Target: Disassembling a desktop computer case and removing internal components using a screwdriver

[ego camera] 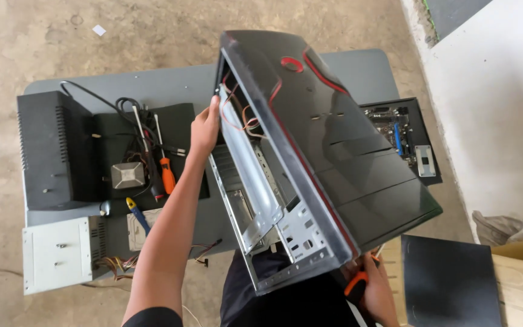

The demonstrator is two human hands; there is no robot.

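Observation:
A black computer case (334, 151) with red trim on its glossy front panel is lifted and tilted above a grey table (171, 82). Its bare metal frame and loose wires show on the open side. My left hand (204, 130) grips the upper edge of the metal frame. My right hand (373, 284) supports the case's lower near corner while also holding an orange-handled tool (356, 283), partly hidden.
On the table lie a black side panel (55, 151), a silver power supply (59, 254) with coloured wires, an orange-handled screwdriver (167, 172), a blue-and-yellow tool (137, 215), a heatsink (127, 175) and cables. A motherboard (404, 139) sits right. A black panel (449, 281) rests on a cream chair.

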